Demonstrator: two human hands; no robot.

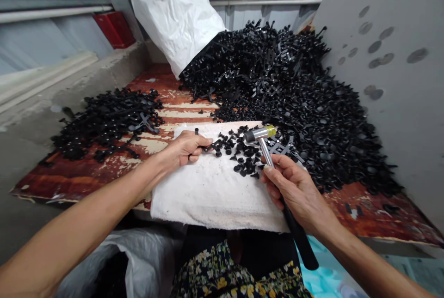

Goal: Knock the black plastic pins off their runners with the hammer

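My left hand (189,147) is closed on a black plastic part at the left of the white cloth (208,191); most of that part is hidden by my fingers. My right hand (291,185) grips a mallet (266,150) with a metal neck and a black handle. One face of its head is dark, the other yellow. Small black mushroom-shaped plastic pieces (247,152) lie scattered on the cloth between my hands. Several flat black branching frames (282,148) lie beside the mallet head, partly behind my right hand.
A large heap of black plastic parts (298,85) covers the back and right of the worn red board (62,178). A smaller pile (107,120) lies at the left. A white sack (176,11) opens onto the heap. A grey spotted panel (388,48) stands at the right.
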